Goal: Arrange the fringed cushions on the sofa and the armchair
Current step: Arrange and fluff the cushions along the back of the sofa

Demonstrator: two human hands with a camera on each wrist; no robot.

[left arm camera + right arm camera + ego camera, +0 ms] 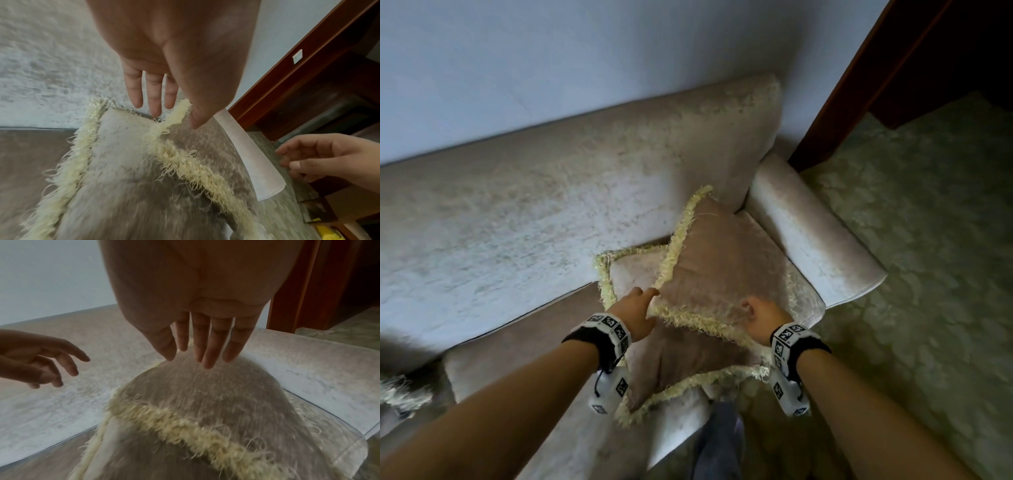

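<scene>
While both cushions sit stacked at the sofa's (pixel 551 205) right end, top cushion (pixel 722 267) leaning into the armrest (pixel 815 236) corner over the lower cushion (pixel 681 363), our left hand (pixel 635 313) and right hand (pixel 763 318) hover with fingers loose, gripping nothing; seat lies free leftward.

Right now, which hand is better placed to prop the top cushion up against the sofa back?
Probably the left hand: it sits at the top cushion's corner nearest the sofa back. The right hand is at the front edge.
</scene>
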